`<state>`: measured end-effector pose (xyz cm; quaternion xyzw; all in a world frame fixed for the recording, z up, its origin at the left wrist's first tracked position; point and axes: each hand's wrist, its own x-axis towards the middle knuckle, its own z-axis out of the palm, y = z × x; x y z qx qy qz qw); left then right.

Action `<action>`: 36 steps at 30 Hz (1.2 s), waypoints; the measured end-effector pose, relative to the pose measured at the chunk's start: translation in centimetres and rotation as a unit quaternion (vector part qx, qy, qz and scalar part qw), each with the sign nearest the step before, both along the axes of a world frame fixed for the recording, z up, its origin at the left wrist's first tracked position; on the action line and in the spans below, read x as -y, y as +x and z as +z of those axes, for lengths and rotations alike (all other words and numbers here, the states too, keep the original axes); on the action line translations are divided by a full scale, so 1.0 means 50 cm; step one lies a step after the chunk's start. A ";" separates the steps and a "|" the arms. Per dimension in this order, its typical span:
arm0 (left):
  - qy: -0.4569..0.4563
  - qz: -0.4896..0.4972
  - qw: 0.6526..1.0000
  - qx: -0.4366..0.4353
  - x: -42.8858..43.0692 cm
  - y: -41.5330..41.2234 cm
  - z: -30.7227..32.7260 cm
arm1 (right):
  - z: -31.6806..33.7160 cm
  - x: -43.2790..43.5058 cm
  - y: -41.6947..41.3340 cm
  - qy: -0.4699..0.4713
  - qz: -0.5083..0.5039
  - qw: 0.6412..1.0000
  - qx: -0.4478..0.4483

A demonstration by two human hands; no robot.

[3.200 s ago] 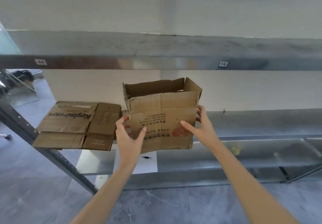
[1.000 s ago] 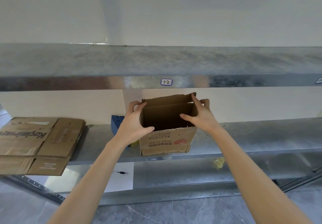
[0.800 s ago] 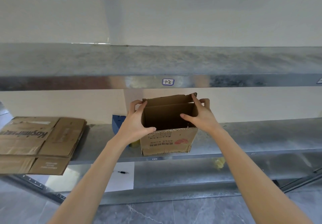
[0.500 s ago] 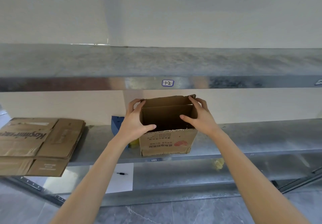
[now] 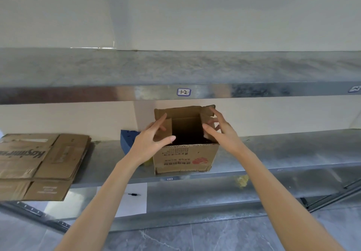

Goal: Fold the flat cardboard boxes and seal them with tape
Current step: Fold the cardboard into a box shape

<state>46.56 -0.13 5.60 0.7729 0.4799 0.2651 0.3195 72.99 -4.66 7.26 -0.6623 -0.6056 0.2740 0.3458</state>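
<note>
Both hands have let go of the rim they clasped half a second ago, and their fingers are now straightened against the side flaps, which lean inward over the opening. Left hand [image 5: 150, 143] lies at the left side of the box [image 5: 185, 157], fingers long and loosely spread behind the left flap [image 5: 168, 128], forefinger pointing up along it, thumb stretched across the front corner of the rim. Right hand [image 5: 222, 133] is at the right side, fingers fanned wide and nearly straight, their tips on the right flap [image 5: 205, 120]; neither hand curls round anything. Back flap [image 5: 181, 111] stands upright. Box sits upright, top open and dark inside, at the front edge of the middle shelf [image 5: 293, 153], red and dark print on its front face. Well to the left on that shelf lie flat boxes [image 5: 45, 162] in a stack, overhanging the front edge. Just behind the left hand a blue thing [image 5: 127, 141] shows against the wall; what it is I cannot tell. Above runs the top shelf [image 5: 175, 69] with a small label [image 5: 183, 92] on its front edge. On the lower shelf lies a white sheet [image 5: 134, 204] with a small dark item [image 5: 134, 194] on it.
</note>
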 end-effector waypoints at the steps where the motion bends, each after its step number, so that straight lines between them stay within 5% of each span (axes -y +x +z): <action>1: -0.027 -0.007 0.999 0.018 0.000 -0.004 0.000 | 0.001 0.004 0.002 -0.018 0.011 1.000 -0.022; 7: -0.065 -0.025 0.998 0.011 -0.009 -0.034 -0.001 | 0.014 0.021 0.029 -0.076 0.062 0.994 -0.047; 15: 0.051 0.106 0.986 0.119 -0.018 -0.019 -0.031 | -0.032 -0.016 0.038 0.074 -0.036 0.997 -0.012; 20: 0.037 0.054 0.996 0.066 -0.027 -0.017 -0.038 | -0.054 -0.034 0.038 0.033 -0.029 0.989 0.139; 26: 0.006 0.055 0.995 0.084 -0.014 -0.029 -0.043 | -0.068 -0.024 0.035 -0.014 0.027 0.999 -0.019; 36: -0.003 0.047 0.995 0.090 -0.015 -0.044 -0.047 | -0.071 -0.020 0.014 -0.001 0.022 0.998 -0.054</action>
